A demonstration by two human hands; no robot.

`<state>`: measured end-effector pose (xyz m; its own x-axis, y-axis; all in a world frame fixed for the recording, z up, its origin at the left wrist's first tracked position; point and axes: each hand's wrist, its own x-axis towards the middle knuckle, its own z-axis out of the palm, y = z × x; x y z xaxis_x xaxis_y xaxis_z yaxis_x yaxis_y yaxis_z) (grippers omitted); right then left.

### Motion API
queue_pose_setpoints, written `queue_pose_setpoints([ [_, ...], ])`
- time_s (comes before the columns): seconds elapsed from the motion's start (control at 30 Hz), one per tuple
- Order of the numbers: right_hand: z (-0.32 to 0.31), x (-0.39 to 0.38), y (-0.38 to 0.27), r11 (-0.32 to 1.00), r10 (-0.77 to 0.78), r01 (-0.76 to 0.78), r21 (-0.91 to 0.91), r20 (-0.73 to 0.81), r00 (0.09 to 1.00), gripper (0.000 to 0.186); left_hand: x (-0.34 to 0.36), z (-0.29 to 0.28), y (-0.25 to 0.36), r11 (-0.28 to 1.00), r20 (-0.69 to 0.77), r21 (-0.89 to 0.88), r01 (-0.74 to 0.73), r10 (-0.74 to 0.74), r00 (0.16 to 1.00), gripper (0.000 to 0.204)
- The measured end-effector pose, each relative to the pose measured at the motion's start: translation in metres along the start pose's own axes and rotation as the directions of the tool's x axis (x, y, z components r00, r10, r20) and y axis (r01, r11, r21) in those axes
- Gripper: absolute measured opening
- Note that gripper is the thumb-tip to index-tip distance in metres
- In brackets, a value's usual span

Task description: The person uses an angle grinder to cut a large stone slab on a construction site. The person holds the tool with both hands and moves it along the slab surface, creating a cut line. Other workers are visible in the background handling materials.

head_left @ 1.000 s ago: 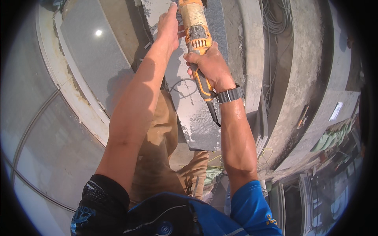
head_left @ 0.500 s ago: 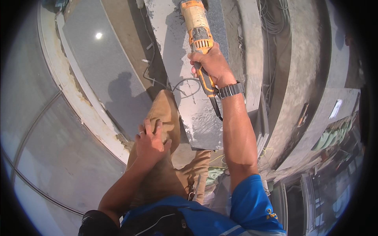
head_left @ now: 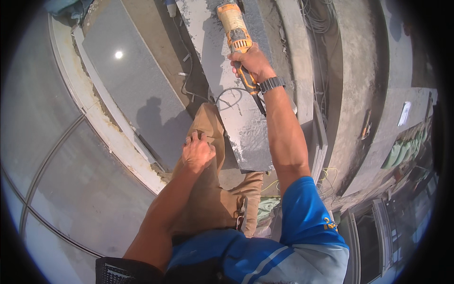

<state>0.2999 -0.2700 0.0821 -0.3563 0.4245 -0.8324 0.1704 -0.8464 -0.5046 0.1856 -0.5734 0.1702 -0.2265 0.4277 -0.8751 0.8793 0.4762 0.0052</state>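
Observation:
My right hand (head_left: 254, 61) is wrapped around the rear handle of an orange-and-black angle grinder (head_left: 234, 22). The grinder's head points away from me over a long grey stone slab (head_left: 250, 137) with pale, dusty patches. Its front end sits at the top of the view, and I cannot tell whether its disc touches the stone. A dark cord runs from the handle and loops on the slab. My left hand (head_left: 198, 152) rests on my bent left leg, its fingers curled into the brown trouser leg (head_left: 208, 124).
Another grey slab (head_left: 127, 71) lies to the left, beside a glass panel (head_left: 56, 165). A cable (head_left: 190, 71) trails along the gap between the slabs. Concrete ledges and coiled wires (head_left: 319, 21) run along the right, with green cloth (head_left: 402, 150) farther right.
My left hand has moved up the leg toward the knee, its fingers curling more tightly. My right hand still holds the grinder, a little higher in view. The whole view has shifted slightly.

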Motion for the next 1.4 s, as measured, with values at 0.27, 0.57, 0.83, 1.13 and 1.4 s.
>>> queue_pose_setpoints([
  [0.27,0.001,-0.016,0.013,1.000,0.029,-0.029,-0.002,-0.034,0.999,0.065,-0.004,-0.004,0.010,1.000,-0.039,0.016,-0.001,0.002,0.999,0.050],
  [0.57,-0.002,0.016,0.000,1.000,-0.016,0.016,0.020,-0.002,1.000,0.063,-0.002,-0.007,0.015,1.000,0.002,0.012,0.026,-0.026,1.000,0.052],
  [0.83,-0.005,0.018,-0.007,0.999,-0.024,0.025,-0.027,0.005,1.000,0.057,-0.001,-0.005,0.017,0.999,-0.021,-0.033,0.026,-0.027,0.999,0.050],
  [1.13,-0.008,-0.002,0.008,1.000,-0.011,0.011,-0.004,0.001,1.000,0.066,0.004,0.010,0.014,0.999,-0.024,0.009,0.031,-0.031,0.999,0.050],
  [1.4,-0.008,-0.019,0.019,0.999,0.010,-0.012,-0.034,-0.042,0.999,0.062,-0.001,0.008,0.017,1.000,-0.029,0.013,0.028,-0.027,0.999,0.052],
])
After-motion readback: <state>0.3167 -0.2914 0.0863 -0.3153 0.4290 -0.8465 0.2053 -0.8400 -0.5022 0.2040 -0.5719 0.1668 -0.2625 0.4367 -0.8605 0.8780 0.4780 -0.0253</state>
